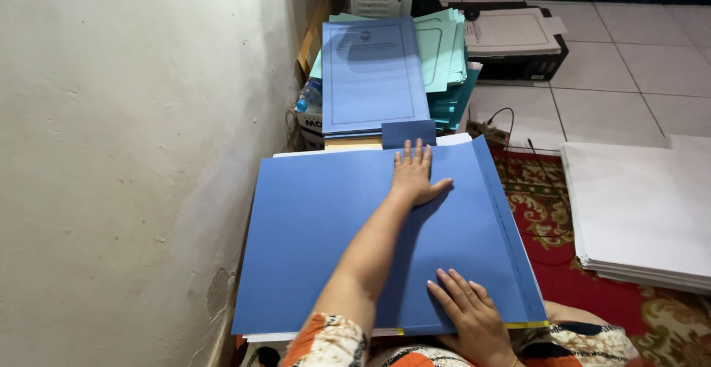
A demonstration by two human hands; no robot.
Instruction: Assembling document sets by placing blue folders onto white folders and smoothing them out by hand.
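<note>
1. Right hand (pixel 474 319) presses flat, fingers spread, on the large blue card sheet (pixel 311 226); left hand (pixel 413 178) likewise, near its far edge.
2. Beyond that sheet: stacked blue folders (pixel 370 74); beside it: white tiled floor (pixel 629 71).

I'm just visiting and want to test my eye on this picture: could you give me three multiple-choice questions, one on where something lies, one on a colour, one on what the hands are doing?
1. Where is the stack of white sheets?
A. To the right, on the red rug
B. Against the wall
C. On the printer

2. What colour is the large cover under the hands?
A. Green
B. Blue
C. Yellow

3. How do the hands rest on it?
A. Clenched fists
B. Pinching a corner
C. Flat, fingers extended

Answers: 1 A, the stack sits right of the cover on the rug. 2 B, it is plainly blue. 3 C, left hand and right hand both lie palm down.
</note>
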